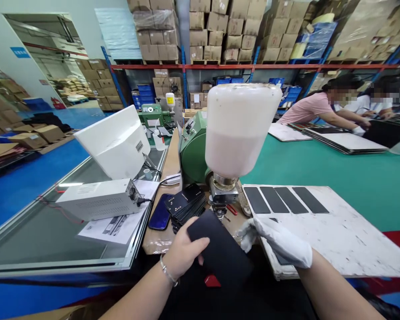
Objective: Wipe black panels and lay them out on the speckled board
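My left hand (188, 246), bare with a bracelet at the wrist, grips a flat black rectangular panel (222, 253) by its left side. The panel tilts in front of me, over dark clothing. In a white glove, my right hand (273, 238) hovers at the board's left edge, fingers apart, with nothing visible in them. Partly hidden under it, another dark panel (282, 258) lies on the white board (336, 235). Several dark grey panels (273, 200) lie in a row along the board's far side. Left of the machine head sits a stack of black panels with small light dots (186, 202).
A green machine (195, 146) stands ahead, its large bottle (242, 129) of pale liquid above the metal head (224, 195). Nearby are a dark phone (160, 213) and red-handled pliers (232, 209). A monitor (113, 142) and grey box (100, 200) stand left. Two co-workers work right.
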### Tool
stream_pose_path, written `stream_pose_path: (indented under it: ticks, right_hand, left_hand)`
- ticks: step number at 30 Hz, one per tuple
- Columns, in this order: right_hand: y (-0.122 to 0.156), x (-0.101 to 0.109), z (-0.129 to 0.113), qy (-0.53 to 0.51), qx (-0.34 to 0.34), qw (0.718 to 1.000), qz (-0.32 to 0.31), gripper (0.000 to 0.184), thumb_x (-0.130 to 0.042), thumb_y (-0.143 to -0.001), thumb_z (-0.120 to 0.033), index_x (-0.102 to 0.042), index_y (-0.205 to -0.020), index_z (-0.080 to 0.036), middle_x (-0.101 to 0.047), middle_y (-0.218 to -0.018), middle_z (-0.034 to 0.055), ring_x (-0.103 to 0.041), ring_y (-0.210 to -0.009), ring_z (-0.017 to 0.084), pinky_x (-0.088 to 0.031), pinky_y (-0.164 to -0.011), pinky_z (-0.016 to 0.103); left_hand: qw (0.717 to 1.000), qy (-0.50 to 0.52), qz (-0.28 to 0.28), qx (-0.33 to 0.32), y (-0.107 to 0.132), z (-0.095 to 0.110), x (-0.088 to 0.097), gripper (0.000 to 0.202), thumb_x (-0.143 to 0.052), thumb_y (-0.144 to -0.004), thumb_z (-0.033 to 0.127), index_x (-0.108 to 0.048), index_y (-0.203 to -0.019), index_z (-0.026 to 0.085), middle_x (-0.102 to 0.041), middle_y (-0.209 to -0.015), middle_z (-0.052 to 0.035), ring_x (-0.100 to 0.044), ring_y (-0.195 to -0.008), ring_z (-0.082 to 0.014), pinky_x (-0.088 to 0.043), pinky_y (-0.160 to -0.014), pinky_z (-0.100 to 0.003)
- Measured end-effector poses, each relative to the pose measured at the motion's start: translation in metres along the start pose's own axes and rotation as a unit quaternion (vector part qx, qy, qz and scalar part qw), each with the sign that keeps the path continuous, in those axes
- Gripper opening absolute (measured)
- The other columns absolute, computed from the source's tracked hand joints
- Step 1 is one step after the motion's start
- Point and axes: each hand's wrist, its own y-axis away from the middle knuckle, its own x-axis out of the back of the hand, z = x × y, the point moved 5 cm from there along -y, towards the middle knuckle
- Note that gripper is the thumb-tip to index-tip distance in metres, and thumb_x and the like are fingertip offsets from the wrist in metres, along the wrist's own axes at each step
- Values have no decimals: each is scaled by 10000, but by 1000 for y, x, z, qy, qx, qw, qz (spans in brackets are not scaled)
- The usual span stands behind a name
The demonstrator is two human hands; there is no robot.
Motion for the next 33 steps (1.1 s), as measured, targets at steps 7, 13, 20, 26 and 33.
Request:
stream_pose_path:
  ticks: [7,13,20,26,33]
  right_hand:
    - [18,13,0,41,43,991,118,492,-407,-859,-551,-585,-1177,-220,-583,-1213,91,-479,-1173,265,-348,-1032,442]
    - [-6,-9,-17,15,23,992,127,480,-407,-875,-518,-534,-1236,-230,-549,-1267,70,-463,-1195,249,-297,-1066,464]
    - [-53,-68,-55,9,59,998,-3,392,-448,-859,-502,-616,-1062,-212,-647,-1040,56,-579,-974,218,-422,-936,387]
    - [-59,-65,-49,68,-7,997,25,239,-698,-676,-334,-579,-803,-170,-604,-690,-12,-553,-623,129,-431,-544,226]
    - [-19,-12,-2,9,-73,979,189,197,-679,-673,-281,-538,-754,-169,-587,-639,-20,-541,-552,116,-430,-507,226]
  left_hand:
    - [987,96,-103,78,-46,3,-78,223,-621,-671,212,-655,-866,110,-675,-718,-59,-608,-624,-157,-482,-602,-280]
    - [990,134,1,49,-35,17,-58,221,-642,-667,223,-645,-869,134,-633,-607,-11,-580,-533,-146,-452,-527,-253]
    - [986,116,120,-19,14,46,10,310,-669,-687,234,-644,-987,156,-704,-787,-55,-637,-638,-171,-498,-602,-266]
    - [998,-56,30,-9,21,33,21,187,-675,-703,273,-676,-824,131,-688,-748,-54,-610,-683,-178,-469,-620,-264]
    - [938,-271,-202,75,1,-4,-11,71,-611,-649,146,-654,-701,126,-610,-640,19,-515,-584,-112,-364,-528,-207]
